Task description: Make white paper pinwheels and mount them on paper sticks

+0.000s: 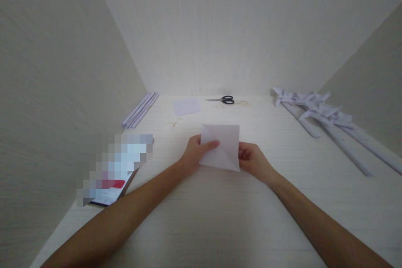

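A white square sheet of paper (226,138) is held up above the table, with a diagonal crease running across it. My left hand (191,153) grips its left side, thumb on the front face and the other fingers behind. At the right edge, my right hand (253,159) has its fingers curled, with the fingertips at or just behind the paper. The paper hides part of those fingertips.
Black-handled scissors (226,100) and another paper square (186,107) lie at the back of the white table (201,226). Rolled paper sticks (141,109) rest at left, above a phone (108,199). Paper pinwheel-like shapes on sticks (326,111) lie at right. Walls enclose three sides.
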A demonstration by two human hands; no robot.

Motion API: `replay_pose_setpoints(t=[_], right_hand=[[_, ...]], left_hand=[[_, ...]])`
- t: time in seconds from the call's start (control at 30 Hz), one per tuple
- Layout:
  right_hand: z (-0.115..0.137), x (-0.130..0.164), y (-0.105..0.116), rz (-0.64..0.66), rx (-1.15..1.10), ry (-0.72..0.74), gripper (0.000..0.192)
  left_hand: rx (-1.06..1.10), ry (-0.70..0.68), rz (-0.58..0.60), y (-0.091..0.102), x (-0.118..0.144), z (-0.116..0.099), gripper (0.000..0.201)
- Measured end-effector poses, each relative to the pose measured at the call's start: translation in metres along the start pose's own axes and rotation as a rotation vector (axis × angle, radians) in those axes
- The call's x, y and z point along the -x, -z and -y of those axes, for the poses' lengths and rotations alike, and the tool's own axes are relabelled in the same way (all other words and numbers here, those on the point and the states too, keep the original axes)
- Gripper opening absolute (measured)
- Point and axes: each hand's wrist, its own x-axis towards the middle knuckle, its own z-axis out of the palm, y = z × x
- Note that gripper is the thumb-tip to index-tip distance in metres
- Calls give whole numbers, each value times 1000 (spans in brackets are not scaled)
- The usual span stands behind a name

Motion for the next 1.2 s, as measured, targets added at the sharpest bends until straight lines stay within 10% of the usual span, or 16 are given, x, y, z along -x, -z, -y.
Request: replay_pose_setpoints(t=[1.2], right_hand=[[1,-2,-6,-134,307,85,49]], left_hand=[[-611,-273,147,-6,7,8,28]])
